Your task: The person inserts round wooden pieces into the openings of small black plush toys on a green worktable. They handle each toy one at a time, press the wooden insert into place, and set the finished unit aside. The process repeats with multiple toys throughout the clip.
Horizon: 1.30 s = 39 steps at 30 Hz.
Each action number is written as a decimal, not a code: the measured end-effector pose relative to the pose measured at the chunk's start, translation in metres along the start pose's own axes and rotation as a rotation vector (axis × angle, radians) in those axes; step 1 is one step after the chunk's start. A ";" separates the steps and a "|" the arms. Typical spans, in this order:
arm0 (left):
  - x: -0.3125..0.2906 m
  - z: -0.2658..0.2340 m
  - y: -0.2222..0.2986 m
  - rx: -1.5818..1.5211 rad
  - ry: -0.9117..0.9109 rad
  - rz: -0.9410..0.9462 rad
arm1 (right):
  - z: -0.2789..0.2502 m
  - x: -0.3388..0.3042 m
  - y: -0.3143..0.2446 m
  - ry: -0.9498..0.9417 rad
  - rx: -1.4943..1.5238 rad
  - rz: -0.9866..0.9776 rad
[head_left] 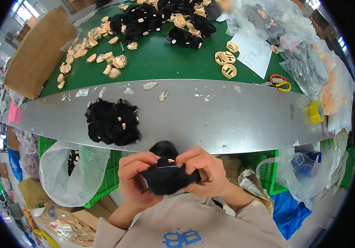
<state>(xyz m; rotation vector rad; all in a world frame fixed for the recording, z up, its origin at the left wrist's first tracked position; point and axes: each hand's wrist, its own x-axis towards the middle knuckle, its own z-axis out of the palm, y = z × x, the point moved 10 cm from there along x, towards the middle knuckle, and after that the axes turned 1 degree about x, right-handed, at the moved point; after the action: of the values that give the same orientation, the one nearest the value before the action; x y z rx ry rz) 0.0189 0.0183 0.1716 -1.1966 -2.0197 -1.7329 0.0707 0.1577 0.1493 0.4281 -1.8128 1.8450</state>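
Observation:
Close to my body, just off the metal table edge, a black furry plush piece (167, 180) is held between both hands. My left hand (138, 180) pinches its left side, thumb and fingers closed on the fur. My right hand (206, 171) grips the other side, its fingertips near a small pale bit and a thin light line across the fur. What that line is I cannot make out. On the table to the left lies a heap of similar black plush pieces (113, 122) with small pale parts.
Yellow tape (316, 112) stands at the metal table's (185, 115) right end. Scissors (280, 82) and a paper sheet (251, 53) lie farther back. Beige plastic parts (228, 70) and more black plush (144, 18) cover the green surface. Green crates (107, 175) flank me below.

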 end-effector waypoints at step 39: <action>-0.027 0.021 -0.059 -0.536 0.018 -0.681 | 0.017 -0.015 0.055 0.090 0.160 0.642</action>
<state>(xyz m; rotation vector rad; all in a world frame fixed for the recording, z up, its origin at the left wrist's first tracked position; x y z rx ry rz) 0.0020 0.0273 0.1064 -0.5997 -2.1754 -2.7147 0.0495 0.1399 0.0963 -0.2180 -1.8823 2.3907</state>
